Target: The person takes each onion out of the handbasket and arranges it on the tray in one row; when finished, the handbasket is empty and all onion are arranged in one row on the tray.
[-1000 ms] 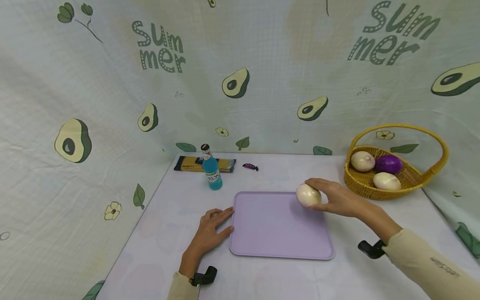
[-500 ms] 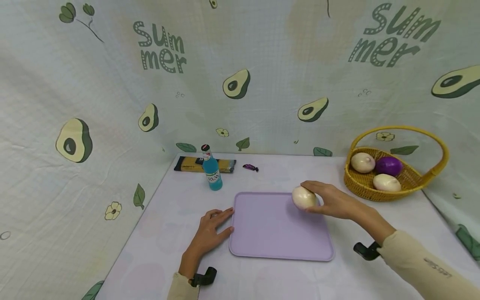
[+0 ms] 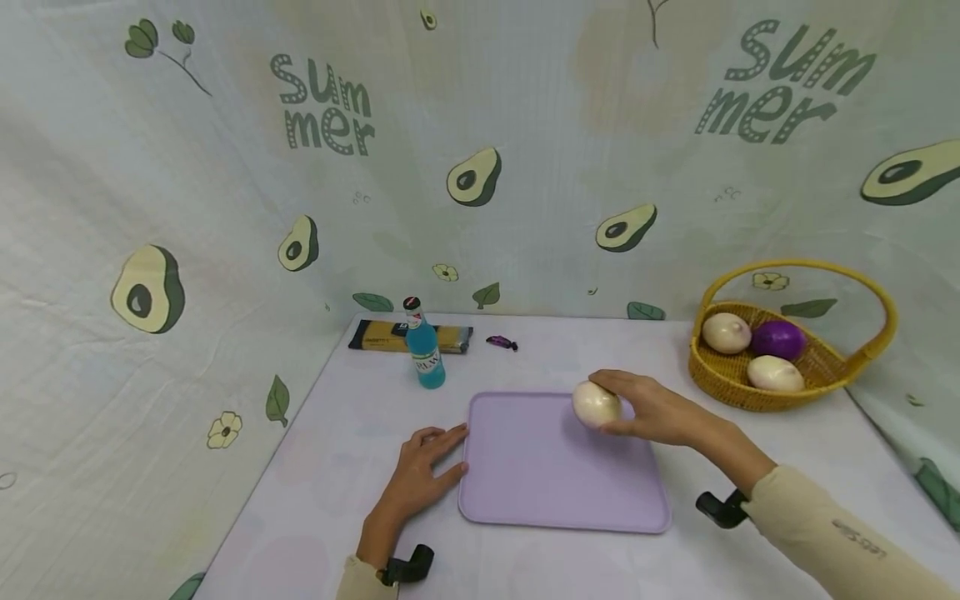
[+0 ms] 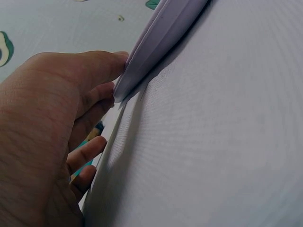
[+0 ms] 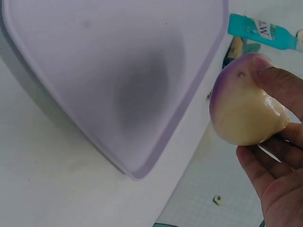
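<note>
In the head view, my right hand (image 3: 651,410) grips a glossy white onion (image 3: 596,405) between thumb and fingers, above the upper right part of a lilac tray (image 3: 555,483). In the right wrist view, the onion (image 5: 246,106) hangs clear of the tray (image 5: 85,56), which bears a dark shadow. My left hand (image 3: 420,471) is at the tray's left edge, with thumb and forefinger spread apart and touching the rim. The left wrist view shows the thumb against the tray's rim (image 4: 156,45), with the other fingers loosely bent beyond it.
A yellow wicker basket (image 3: 716,375) at the back right holds two white onions (image 3: 776,374) and a purple one (image 3: 778,340). At the back left, a blue bottle (image 3: 426,354) stands before a spaghetti pack (image 3: 382,336). A wrapped candy (image 3: 502,342) lies beside them.
My right hand has moved left with the onion, further over the tray. The left hand keeps its place at the tray's edge. The head view has tilted up slightly.
</note>
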`<action>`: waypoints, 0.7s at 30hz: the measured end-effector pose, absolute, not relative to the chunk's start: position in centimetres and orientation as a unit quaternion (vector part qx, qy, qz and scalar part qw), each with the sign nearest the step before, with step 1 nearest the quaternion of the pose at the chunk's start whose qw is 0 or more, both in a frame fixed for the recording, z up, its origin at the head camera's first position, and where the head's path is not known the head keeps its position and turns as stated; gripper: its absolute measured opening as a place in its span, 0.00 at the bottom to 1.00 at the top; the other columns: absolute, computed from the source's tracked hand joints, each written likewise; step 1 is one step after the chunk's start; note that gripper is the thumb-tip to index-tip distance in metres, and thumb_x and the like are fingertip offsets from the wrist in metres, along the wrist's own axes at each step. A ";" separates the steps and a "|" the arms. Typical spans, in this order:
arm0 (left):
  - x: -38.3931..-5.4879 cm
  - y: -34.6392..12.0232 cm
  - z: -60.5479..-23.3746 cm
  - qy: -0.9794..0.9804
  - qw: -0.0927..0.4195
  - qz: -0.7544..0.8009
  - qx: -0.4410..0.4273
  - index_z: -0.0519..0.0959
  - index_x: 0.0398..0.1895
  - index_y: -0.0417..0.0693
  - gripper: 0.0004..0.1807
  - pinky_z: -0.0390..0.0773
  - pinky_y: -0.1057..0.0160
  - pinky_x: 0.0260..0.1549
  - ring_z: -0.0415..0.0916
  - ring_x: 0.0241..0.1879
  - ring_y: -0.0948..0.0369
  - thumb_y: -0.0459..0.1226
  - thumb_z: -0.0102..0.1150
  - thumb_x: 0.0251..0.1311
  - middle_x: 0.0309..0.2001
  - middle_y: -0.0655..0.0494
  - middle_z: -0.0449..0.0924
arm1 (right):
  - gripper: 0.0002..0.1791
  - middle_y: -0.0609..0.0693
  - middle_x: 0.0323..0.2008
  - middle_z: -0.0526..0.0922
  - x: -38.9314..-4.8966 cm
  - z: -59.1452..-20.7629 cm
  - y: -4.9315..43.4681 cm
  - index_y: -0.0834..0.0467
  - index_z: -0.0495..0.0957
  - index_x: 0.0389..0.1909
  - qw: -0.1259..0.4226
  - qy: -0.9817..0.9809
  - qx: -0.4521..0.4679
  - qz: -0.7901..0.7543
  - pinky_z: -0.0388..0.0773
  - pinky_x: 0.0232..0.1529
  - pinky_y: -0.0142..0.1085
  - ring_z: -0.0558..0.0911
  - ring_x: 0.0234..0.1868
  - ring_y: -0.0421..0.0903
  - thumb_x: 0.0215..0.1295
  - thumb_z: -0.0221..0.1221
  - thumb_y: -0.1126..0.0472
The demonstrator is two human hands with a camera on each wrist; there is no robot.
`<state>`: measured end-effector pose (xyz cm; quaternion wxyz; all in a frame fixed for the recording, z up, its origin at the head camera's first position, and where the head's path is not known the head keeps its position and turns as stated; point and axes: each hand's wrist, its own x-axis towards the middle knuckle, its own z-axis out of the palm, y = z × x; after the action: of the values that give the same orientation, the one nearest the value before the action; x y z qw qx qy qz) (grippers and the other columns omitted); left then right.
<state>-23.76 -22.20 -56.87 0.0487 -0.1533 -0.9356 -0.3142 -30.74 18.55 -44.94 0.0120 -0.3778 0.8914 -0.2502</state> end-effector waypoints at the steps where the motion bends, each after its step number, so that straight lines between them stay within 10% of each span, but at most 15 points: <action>1: -23.7 -22.2 -56.9 -0.936 0.045 -0.315 -0.152 0.69 0.72 0.69 0.32 0.56 0.39 0.63 0.58 0.68 0.56 0.58 0.59 0.65 0.69 0.75 0.68 | 0.39 0.63 0.66 0.73 -30.7 -45.0 18.4 0.66 0.70 0.67 0.011 0.891 -0.380 -0.249 0.68 0.63 0.58 0.70 0.67 0.63 0.58 0.73 0.53; 21: -24.1 -22.2 -56.7 -0.939 0.045 -0.303 -0.157 0.70 0.72 0.66 0.32 0.57 0.41 0.63 0.59 0.68 0.56 0.55 0.61 0.65 0.69 0.73 0.68 | 0.40 0.62 0.65 0.73 -31.4 -45.4 16.3 0.66 0.71 0.66 0.007 0.887 -0.392 -0.242 0.70 0.62 0.56 0.71 0.66 0.61 0.56 0.74 0.55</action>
<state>-24.08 -22.21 -56.73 0.0449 -0.1569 -0.9388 -0.3035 -31.41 16.28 -45.43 0.0069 -0.3923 0.8875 -0.2417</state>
